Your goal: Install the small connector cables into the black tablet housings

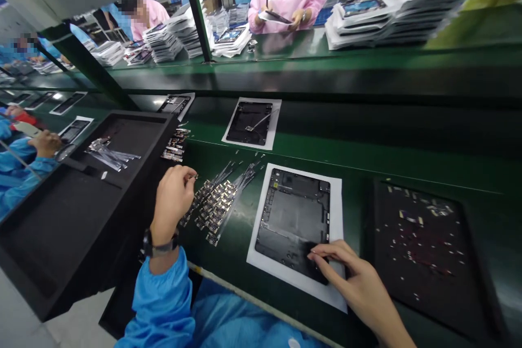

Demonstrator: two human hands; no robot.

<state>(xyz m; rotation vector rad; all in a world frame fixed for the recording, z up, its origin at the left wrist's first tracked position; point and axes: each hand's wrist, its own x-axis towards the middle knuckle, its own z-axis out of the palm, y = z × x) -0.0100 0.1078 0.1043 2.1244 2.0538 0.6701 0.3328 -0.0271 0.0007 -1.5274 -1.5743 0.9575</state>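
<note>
My left hand (174, 198), wearing a dark wristband, is closed with its fingers curled at the left edge of a pile of small circuit boards with ribbon cables (220, 204). Whatever its fingertips pinch is too small to make out. In front of me a black tablet back housing (291, 217) lies open side up on a white paper sheet (336, 201). Over the housing's near right corner is my right hand (354, 272), thumb and forefinger tips drawn together. Anything between them cannot be made out.
At right lies a black tray (432, 250) with scattered small parts. A large black bin (53, 239) with ribbon cables (108, 152) stands left. Another housing (249, 122) lies on paper farther back. Co-workers sit left and across, beyond a raised shelf (285, 49) with paper stacks.
</note>
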